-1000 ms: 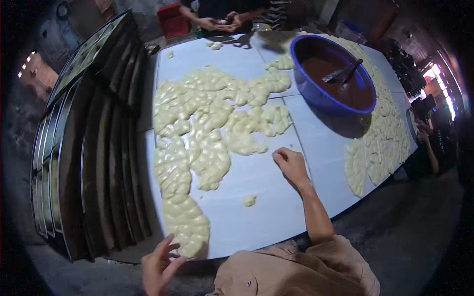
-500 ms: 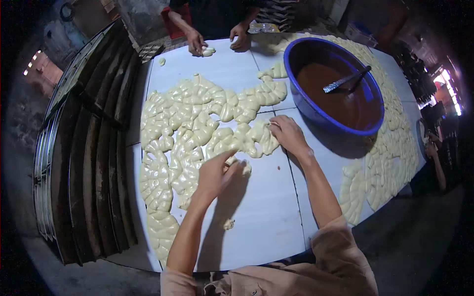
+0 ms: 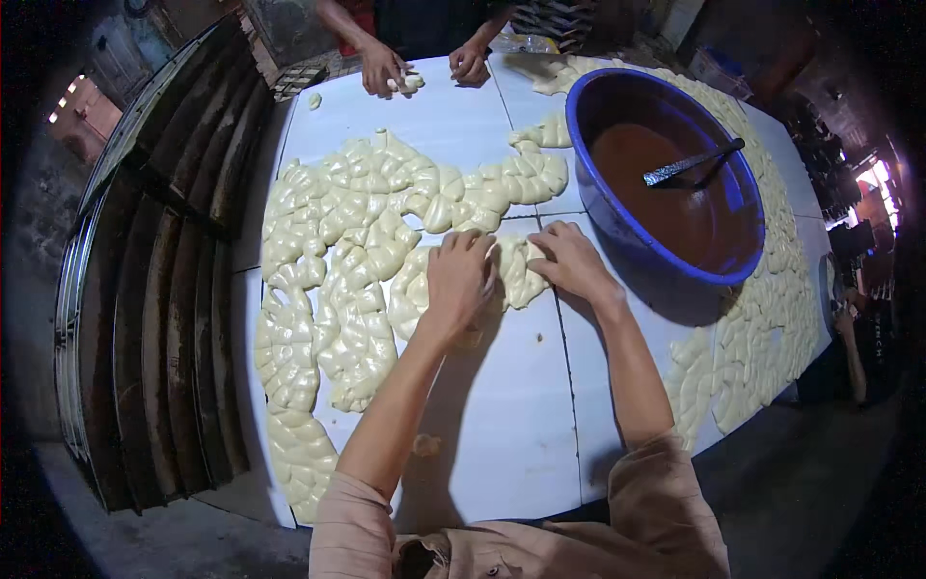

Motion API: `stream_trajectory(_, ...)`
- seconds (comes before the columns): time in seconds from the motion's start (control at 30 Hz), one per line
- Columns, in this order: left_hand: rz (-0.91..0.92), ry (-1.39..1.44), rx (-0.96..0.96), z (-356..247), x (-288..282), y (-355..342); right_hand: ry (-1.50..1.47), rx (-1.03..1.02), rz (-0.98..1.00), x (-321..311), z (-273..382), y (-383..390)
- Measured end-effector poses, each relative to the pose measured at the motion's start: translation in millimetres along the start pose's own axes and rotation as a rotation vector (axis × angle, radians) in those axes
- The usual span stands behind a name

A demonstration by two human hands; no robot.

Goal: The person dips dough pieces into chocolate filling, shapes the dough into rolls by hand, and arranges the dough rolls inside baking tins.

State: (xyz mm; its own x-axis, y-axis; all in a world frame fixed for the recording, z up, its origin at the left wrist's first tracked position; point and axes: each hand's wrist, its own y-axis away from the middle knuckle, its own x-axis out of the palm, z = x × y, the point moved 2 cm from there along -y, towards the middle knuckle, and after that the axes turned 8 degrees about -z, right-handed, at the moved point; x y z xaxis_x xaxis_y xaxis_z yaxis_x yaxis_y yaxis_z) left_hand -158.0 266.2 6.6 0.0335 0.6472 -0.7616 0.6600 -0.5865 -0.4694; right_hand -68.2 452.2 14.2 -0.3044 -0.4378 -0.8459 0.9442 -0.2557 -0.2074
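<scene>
Glossy pale dough [image 3: 362,203] lies over the left and middle of the white tiled table in a joined, lumpy sheet. At the near right end of this sheet, both my hands are on one stretch of dough [image 3: 516,275]. My left hand [image 3: 461,278] rests over its left part, with fingers bent and close together, and hides what lies beneath. My right hand [image 3: 577,262] pinches the right edge between thumb and fingers. A small dough scrap [image 3: 425,445] sits near my left forearm.
A big blue tub [image 3: 666,256] of brown liquid stands to the right, a silver-wrapped stick [image 3: 693,162] leaning in it. More dough [image 3: 772,318] covers the right side. Across the table, another person's hands [image 3: 384,69] handle a small dough piece. Stacked dark trays [image 3: 159,328] stand left.
My left hand has moved forward and right, from the bare table onto the dough. My right hand stays at the dough's right edge. The view has shifted slightly.
</scene>
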Motion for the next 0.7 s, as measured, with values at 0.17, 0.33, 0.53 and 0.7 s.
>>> stream_trajectory(0.17,0.121,0.010,0.143,-10,27,-20,-0.055,-0.101,-0.091,7,3,-8)
stream_trajectory(0.33,0.384,0.066,0.171,-13,27,-39,-0.874,0.442,-0.056,-11,3,15)
stream_trajectory(0.53,0.454,0.212,0.042,-11,20,-42,-0.529,0.260,0.073,-15,5,10)
stream_trajectory(0.7,0.360,0.260,0.049,-9,27,-38,-0.414,0.266,0.067,-7,2,8)
